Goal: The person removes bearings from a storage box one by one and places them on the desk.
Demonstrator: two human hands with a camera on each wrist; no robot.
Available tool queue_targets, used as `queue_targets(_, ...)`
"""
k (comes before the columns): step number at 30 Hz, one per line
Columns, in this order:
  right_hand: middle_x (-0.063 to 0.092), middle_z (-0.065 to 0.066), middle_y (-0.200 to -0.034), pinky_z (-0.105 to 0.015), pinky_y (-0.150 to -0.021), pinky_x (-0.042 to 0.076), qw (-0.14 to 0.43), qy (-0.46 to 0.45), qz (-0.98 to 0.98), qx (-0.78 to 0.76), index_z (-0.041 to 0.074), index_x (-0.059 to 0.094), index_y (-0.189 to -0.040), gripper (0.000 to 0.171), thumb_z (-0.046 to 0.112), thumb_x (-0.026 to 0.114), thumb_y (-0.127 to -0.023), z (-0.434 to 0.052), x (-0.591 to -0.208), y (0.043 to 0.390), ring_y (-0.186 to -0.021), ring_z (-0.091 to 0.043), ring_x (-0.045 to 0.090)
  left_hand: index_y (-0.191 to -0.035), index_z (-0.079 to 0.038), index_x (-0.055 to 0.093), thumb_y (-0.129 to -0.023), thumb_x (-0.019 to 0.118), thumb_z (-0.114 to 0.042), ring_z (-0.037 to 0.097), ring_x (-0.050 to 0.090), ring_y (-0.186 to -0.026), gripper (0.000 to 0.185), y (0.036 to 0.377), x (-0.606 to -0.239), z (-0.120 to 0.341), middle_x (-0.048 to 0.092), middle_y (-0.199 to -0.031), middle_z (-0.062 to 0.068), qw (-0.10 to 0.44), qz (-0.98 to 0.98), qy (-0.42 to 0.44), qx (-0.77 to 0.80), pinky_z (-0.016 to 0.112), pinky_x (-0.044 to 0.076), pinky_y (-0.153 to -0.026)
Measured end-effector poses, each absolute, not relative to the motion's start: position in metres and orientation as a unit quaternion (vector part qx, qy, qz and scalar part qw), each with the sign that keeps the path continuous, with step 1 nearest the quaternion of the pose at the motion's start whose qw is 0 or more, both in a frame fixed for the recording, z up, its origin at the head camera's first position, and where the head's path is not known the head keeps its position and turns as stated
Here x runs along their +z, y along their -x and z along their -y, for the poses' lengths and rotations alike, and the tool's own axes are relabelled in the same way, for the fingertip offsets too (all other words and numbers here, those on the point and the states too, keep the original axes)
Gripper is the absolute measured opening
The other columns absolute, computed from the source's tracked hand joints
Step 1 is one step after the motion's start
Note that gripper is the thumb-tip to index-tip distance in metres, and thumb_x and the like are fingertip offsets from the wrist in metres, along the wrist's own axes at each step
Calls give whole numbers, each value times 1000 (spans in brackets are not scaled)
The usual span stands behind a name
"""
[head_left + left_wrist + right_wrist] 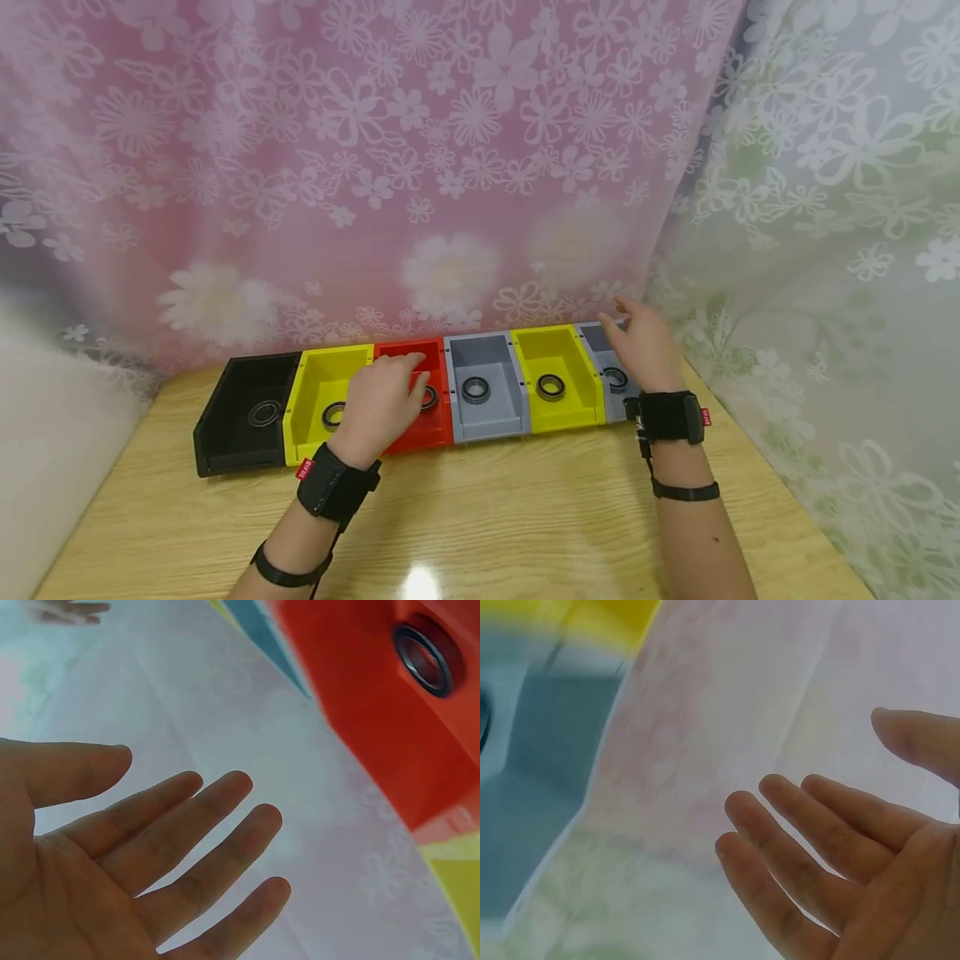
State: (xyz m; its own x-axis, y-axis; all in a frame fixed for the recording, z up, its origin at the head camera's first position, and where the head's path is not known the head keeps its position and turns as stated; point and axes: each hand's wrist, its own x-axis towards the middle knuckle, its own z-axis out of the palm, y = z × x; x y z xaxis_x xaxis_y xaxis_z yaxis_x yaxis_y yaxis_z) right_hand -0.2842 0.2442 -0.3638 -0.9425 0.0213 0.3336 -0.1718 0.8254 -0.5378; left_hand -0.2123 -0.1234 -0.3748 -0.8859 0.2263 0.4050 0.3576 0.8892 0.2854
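Observation:
My left hand (378,404) hovers over the red bin (412,437), palm empty and fingers spread in the left wrist view. A bearing (424,658) lies in that red bin, partly covered by the hand in the head view. On the right, my right hand (647,346) is above the end grey bin (617,410), fingers extended and holding nothing. One bearing (616,380) rests in this bin. Other bearings lie in the middle grey bin (487,425), the right yellow bin (566,421), the left yellow bin (315,375) and the black bin (240,446).
The bins stand side by side in a row on a wooden table (495,517). Behind them hangs a pink floral curtain (450,167), and a pale floral curtain (840,250) borders the right side. Black straps (671,415) with cables circle both wrists.

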Motion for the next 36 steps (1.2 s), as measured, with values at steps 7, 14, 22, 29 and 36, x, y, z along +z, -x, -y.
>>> queue_targets(7, 61, -31, -134, -53, -69, 52, 184, 28, 946, 266, -6, 52, -146, 63, 42, 55, -105, -298, -385, 277, -96, -45, 67, -121, -3, 74, -96, 73, -20, 29, 68, -88, 30, 201, -363, 106, 76, -105, 12, 197, 945, 180, -186, 43, 58, -73)
queue_targets(14, 61, -35, -128, -58, -74, 54, 138, 59, 956, 253, -13, 51, -142, 62, 36, 59, -104, -329, -412, 271, -104, -51, 64, -122, -4, 74, -96, 74, -23, 27, 68, -89, 31, 200, -359, 81, 76, -107, 11, 189, 940, 209, -191, 38, 57, -72)
queue_targets(22, 63, -35, -126, -58, -76, 54, 59, 60, 967, 242, -14, 50, -143, 64, 37, 57, -103, -343, -420, 273, -105, -50, 64, -117, -5, 74, -99, 70, -19, 24, 67, -81, 24, 207, -349, 48, 76, -97, 7, 201, 923, 260, -199, 35, 55, -67)
queue_targets(29, 71, -30, -106, -50, -64, 56, 15, 55, 970, 234, -15, 53, -139, 63, 37, 58, -103, -348, -426, 275, -76, -34, 70, -124, -7, 72, -102, 66, -20, 20, 65, -77, 27, 226, -333, 12, 75, -98, 6, 191, 917, 278, -211, 26, 50, -59)
queue_targets(36, 73, -18, -84, -49, -63, 56, 17, 62, 971, 229, -12, 62, -132, 57, 34, 65, -100, -345, -428, 275, -69, -27, 68, -105, -9, 72, -104, 61, -19, 15, 49, -57, 16, 240, -321, -18, 50, -62, 0, 186, 912, 306, -199, 23, 34, -50)
